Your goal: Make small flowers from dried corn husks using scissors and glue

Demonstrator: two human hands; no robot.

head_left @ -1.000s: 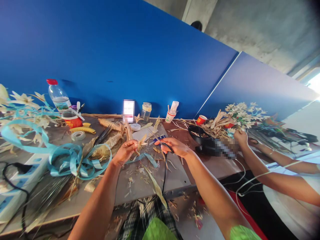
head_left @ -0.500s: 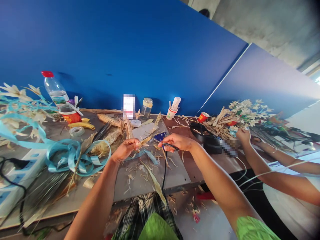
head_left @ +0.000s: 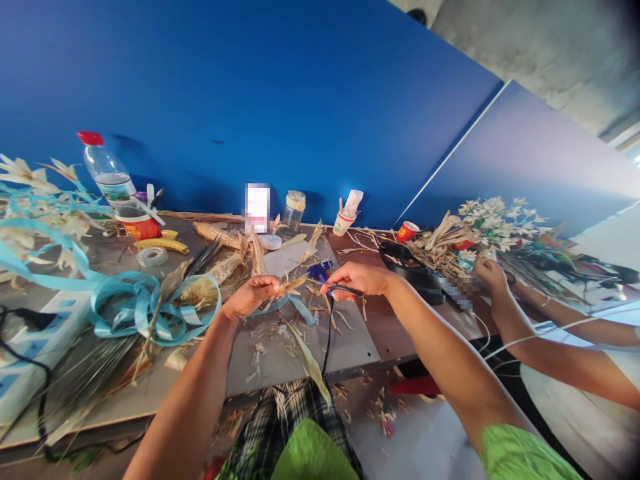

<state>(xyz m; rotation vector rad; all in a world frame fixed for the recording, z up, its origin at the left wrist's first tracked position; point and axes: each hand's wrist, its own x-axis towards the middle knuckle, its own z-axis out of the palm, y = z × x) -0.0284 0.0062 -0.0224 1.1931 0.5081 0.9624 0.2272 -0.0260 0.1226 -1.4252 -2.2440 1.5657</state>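
Observation:
Between the thumb and fingers of my left hand point(head_left: 255, 293) is a small piece of dried corn husk point(head_left: 293, 284), its pale pointed ends sticking out to the right. My right hand point(head_left: 363, 280) is closed around a pair of dark-handled scissors point(head_left: 350, 291), whose thin blades point left at the husk. Whether the blades touch it, I cannot tell. A blue object with a black cord point(head_left: 328, 340) lies just behind the scissors. Below my hands, husk scraps and a long husk strip point(head_left: 309, 360) lie on the grey tabletop point(head_left: 350, 357), the strip hanging over the front edge.
Light-blue ribbon point(head_left: 145, 307), a power strip point(head_left: 45, 347) and corn cobs point(head_left: 217, 235) lie to the left. A plastic bottle point(head_left: 113, 177), a glass jar point(head_left: 294, 210) and a paper cup point(head_left: 344, 223) stand along the blue partition. At right, a co-worker's hands point(head_left: 493, 273) work near husk flowers point(head_left: 495, 220).
The scissors have turned slightly, and their blades now sit closer to the husk in my left hand. The whole view has shifted a little.

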